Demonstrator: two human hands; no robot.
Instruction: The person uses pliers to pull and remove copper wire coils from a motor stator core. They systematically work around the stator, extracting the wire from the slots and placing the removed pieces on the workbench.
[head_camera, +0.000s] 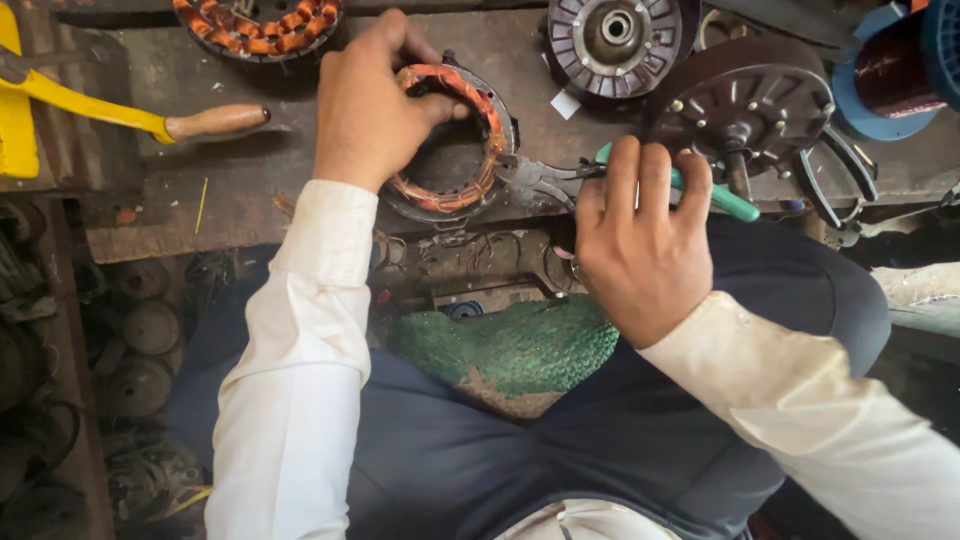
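My left hand (372, 105) grips the top rim of a round motor stator (480, 185) wound with orange copper coils, holding it flat on the dark workbench (170, 190). My right hand (640, 245) is closed around the green handles of a pair of pliers (545, 180). The pliers' metal jaws reach left and touch the stator's right edge. Both arms wear white sleeves.
A yellow tool with a wooden handle (215, 122) lies at the left. Another wound stator (258, 25) sits at the top. A ribbed rotor (615, 40), a dark motor cover (750, 105) and a blue spool of copper wire (900, 70) stand at the right. Green mesh (510, 345) lies in my lap.
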